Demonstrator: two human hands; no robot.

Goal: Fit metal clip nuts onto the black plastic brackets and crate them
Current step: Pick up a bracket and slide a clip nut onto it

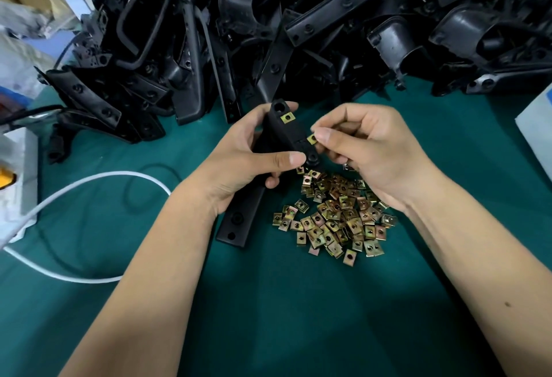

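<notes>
Green mat [268, 302]: left grip [239, 161] clasps black bracket [283, 128]; right grip [367, 149] pinches brass-coloured clip nut [311, 139].

There is one view only, from a wide-angle camera worn on the person's head. It looks forward and steeply down onto the green worktop [298, 317], close enough that both forearms enter from the bottom corners and fill much of the lower half. The left hand [239, 161] and right hand [373, 149] meet just above the centre of the frame. The pile of brackets [298, 18] spans the top edge, at the far side. Straight lines bow towards the frame edges. No second view shares the scene.
</notes>
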